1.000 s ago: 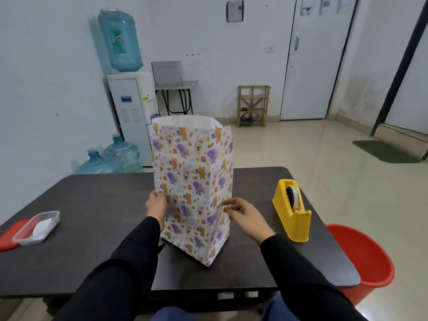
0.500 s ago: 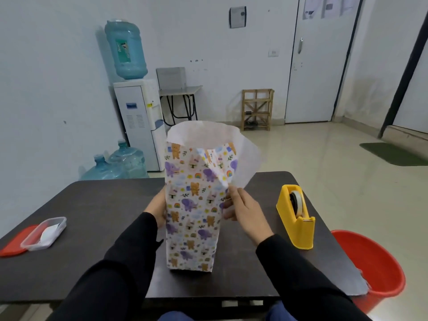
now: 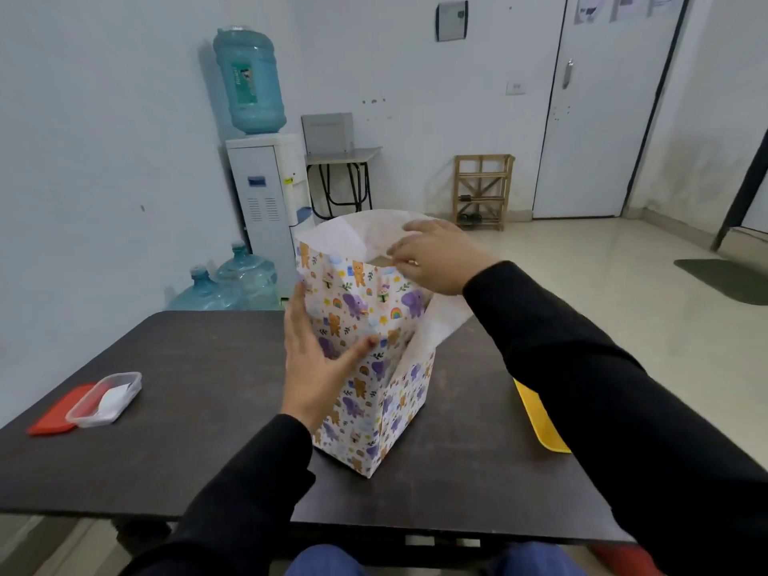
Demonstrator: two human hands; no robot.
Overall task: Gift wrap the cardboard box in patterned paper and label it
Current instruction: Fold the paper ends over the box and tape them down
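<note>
Dark counter (image 3: 199,409) carries the cardboard box (image 3: 379,259) upright at its middle, sleeved in patterned paper (image 3: 374,380) open at the top, left hand (image 3: 316,367) spread flat against its left side, right hand (image 3: 436,259) pinching the paper's upper edge.

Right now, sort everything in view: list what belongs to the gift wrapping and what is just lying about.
For the job: part-wrapped box, yellow tape dispenser (mostly hidden by the sleeve), clear tub holding white paper, perhaps labels.
Lying about: red lid, water dispenser, spare water bottles, wooden rack.
</note>
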